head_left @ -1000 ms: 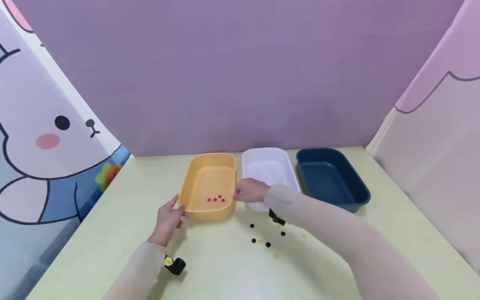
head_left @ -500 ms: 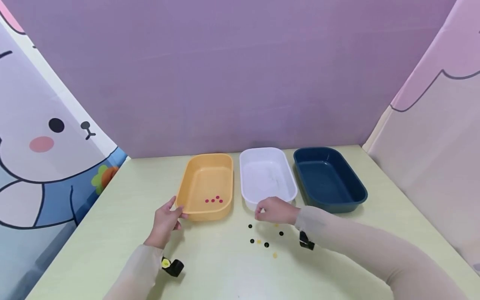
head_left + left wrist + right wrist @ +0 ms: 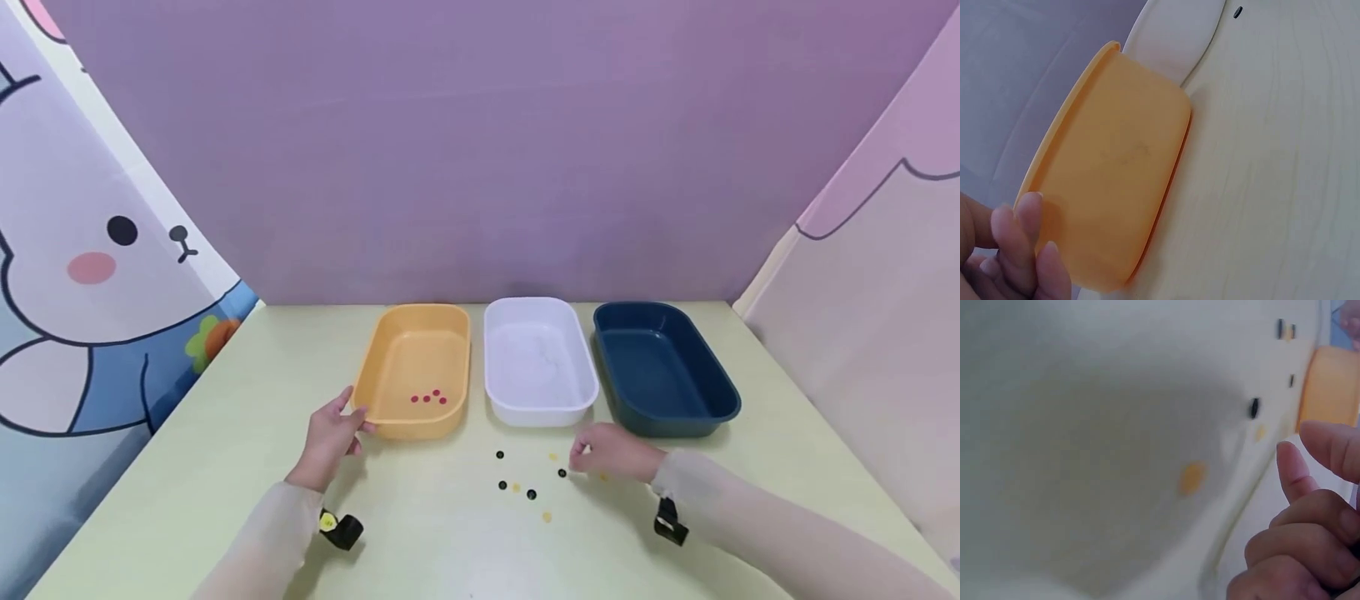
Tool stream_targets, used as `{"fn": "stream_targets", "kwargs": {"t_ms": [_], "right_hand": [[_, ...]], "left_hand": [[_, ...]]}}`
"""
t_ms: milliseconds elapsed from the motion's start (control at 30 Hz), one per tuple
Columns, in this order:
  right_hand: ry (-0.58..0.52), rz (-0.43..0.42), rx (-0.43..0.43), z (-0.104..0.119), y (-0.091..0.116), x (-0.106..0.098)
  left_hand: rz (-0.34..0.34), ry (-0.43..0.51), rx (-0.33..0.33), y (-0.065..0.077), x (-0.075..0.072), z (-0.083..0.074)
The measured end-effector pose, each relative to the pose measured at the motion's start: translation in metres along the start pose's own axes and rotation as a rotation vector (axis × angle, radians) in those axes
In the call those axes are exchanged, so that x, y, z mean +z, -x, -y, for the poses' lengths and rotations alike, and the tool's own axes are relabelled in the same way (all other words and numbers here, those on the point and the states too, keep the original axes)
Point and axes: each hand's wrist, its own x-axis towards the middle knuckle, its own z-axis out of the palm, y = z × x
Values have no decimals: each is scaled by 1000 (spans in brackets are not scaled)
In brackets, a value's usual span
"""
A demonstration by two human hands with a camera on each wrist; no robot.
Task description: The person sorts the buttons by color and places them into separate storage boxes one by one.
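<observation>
My left hand (image 3: pixel 332 433) holds the near-left corner of the orange tray (image 3: pixel 420 427), its thumb over the rim. In the left wrist view, the fingers (image 3: pixel 1015 247) lie against the tray's outer wall. Several small red buttons (image 3: pixel 427 399) lie inside, near the front. Low over the table, my right hand (image 3: pixel 611 452) hovers just right of a black button (image 3: pixel 562 472). Its thumb and forefinger are apart with nothing seen between them, and the other fingers are curled. A yellow button (image 3: pixel 1192 477) lies below this hand. Several other black buttons (image 3: pixel 532 494) and yellow buttons (image 3: pixel 547 517) are scattered to its left.
A white tray (image 3: pixel 542 417) stands in the middle, beside the orange one. To its right is a dark blue tray (image 3: pixel 678 427). A purple backdrop (image 3: pixel 480 150) rises behind the pale table (image 3: pixel 420 533), with printed cloth at both sides.
My right hand has moved away from the orange tray's right rim, past the front of the white tray, to the buttons at the right. The left hand stays on the orange tray.
</observation>
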Motion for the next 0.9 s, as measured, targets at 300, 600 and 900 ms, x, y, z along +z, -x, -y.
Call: {"fn": "stream_targets", "kwargs": {"t_ms": [300, 600, 900], "right_hand": [[43, -90, 59, -24, 23, -9], [21, -89, 44, -31, 29, -9], [-33, -114, 36, -30, 24, 2]], "left_hand": [[0, 7, -2, 3, 0, 4], [-8, 32, 17, 2, 0, 1], [2, 24, 17, 1, 2, -1]]}}
